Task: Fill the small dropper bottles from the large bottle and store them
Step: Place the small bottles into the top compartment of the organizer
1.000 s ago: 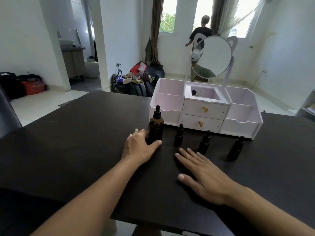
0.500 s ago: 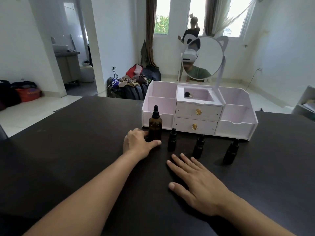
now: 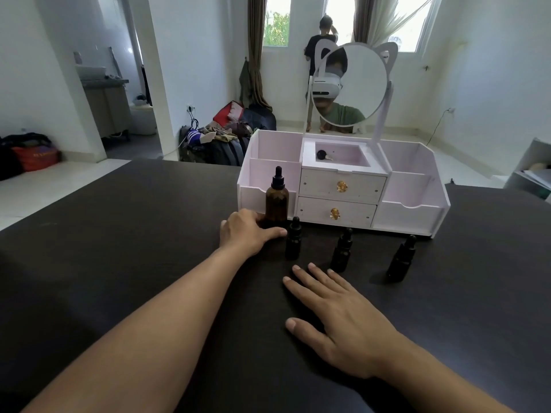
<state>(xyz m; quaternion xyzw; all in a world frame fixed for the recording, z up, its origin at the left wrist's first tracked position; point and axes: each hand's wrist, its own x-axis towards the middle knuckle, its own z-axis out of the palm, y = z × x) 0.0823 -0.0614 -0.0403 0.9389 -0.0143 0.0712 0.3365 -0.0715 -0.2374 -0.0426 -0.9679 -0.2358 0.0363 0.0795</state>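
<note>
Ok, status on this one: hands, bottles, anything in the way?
Left hand at large bottle base, grip unconfirmed. Right hand flat, open. Three small bottles capped. Nothing blocking.

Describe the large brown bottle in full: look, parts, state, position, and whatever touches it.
The large bottle is amber-brown and looks like glass, with a rounded shoulder and a black dropper cap with a rubber bulb on top. The cap is on. It stands upright on the dark table, right in front of the left end of the pale organizer. The left hand rests at its base, fingers behind and thumb in front. How full it is cannot be told.
</note>
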